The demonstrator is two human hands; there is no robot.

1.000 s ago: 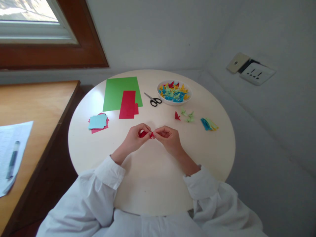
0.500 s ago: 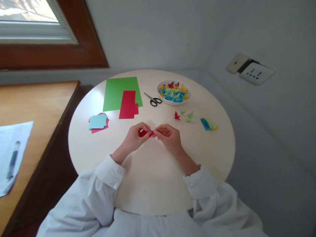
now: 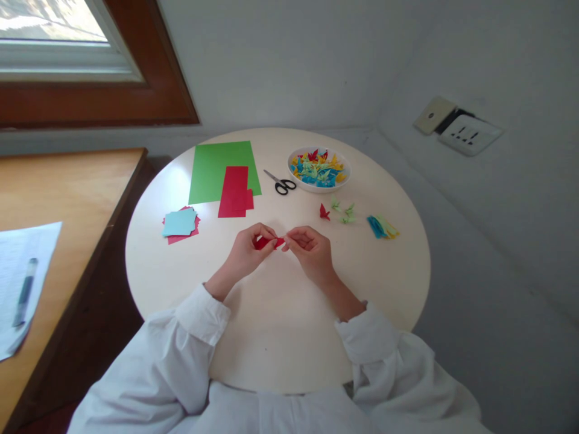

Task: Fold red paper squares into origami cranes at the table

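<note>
Red paper (image 3: pixel 263 243), ctr. of desk (image 3: pixel 280 325), is pinched in L hand (image 3: pixel 248 248), apparently to steady it; R hand (image 3: pixel 311 253) bunches its fingertips at the paper's 3 o'clock end, grip unclear. Bowl (image 3: pixel 312 189) w/ folded pieces (image 3: pixel 324 176) sits approx. 1 o'clock, prob. to keep them clear.

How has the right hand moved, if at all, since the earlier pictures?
Yes, slightly: the right hand has shifted rightward and forward, closer to the small red folded piece lying on the table.
</note>
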